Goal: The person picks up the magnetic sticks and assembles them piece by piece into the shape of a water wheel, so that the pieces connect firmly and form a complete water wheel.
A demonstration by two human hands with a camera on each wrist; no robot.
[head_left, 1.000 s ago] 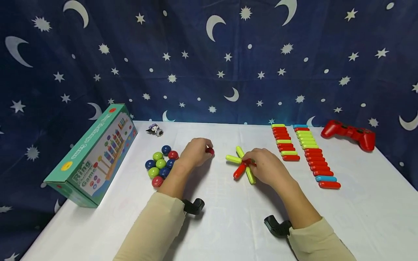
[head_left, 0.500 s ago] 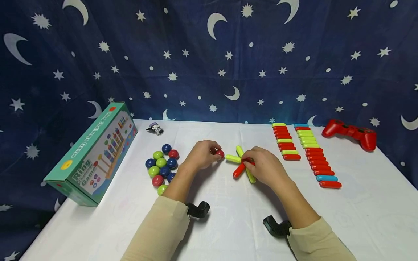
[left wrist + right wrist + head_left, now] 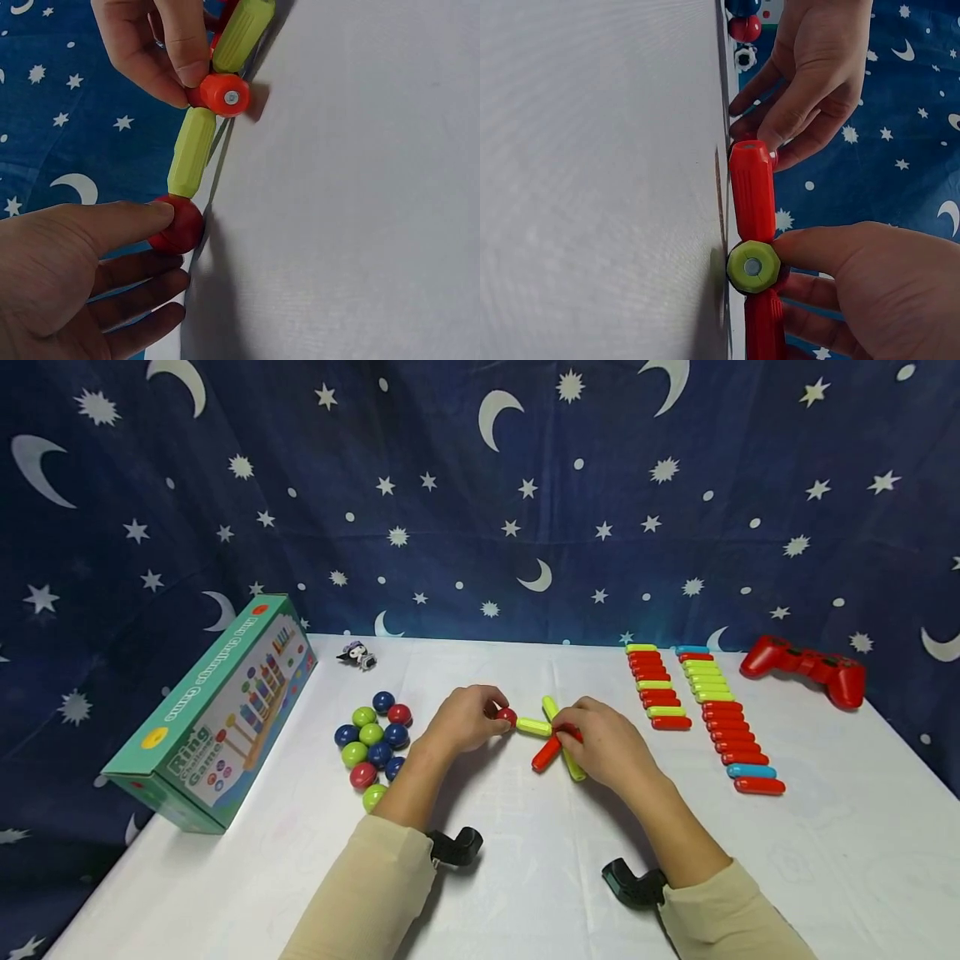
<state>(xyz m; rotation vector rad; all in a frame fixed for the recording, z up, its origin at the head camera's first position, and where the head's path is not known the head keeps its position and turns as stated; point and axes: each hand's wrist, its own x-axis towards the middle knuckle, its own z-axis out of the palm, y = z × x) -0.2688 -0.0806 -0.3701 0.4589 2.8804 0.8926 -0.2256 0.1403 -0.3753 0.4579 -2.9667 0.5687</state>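
My left hand (image 3: 467, 718) pinches a red ball (image 3: 507, 718) between thumb and fingers. The ball meets the outer end of a yellow-green stick (image 3: 534, 727), as the left wrist view also shows. That stick belongs to a star of red and yellow-green sticks; a red stick (image 3: 546, 755) and another yellow-green stick (image 3: 574, 765) point toward the front. Thumb and fingers of my right hand (image 3: 609, 745) pinch the star near its middle, hiding the joint. In the right wrist view, the end of a yellow-green stick (image 3: 739, 274) shows a round metal disc.
Several red, blue and green balls (image 3: 371, 734) lie left of my left forearm. Two rows of coloured sticks (image 3: 723, 725) and a red game controller (image 3: 806, 668) are at the right. A green game box (image 3: 217, 718) and small figurine (image 3: 357, 656) are at the left.
My left hand has carried the red ball rightward, and it now meets the end of the left yellow-green stick. The right hand has stayed nearly still at the star.
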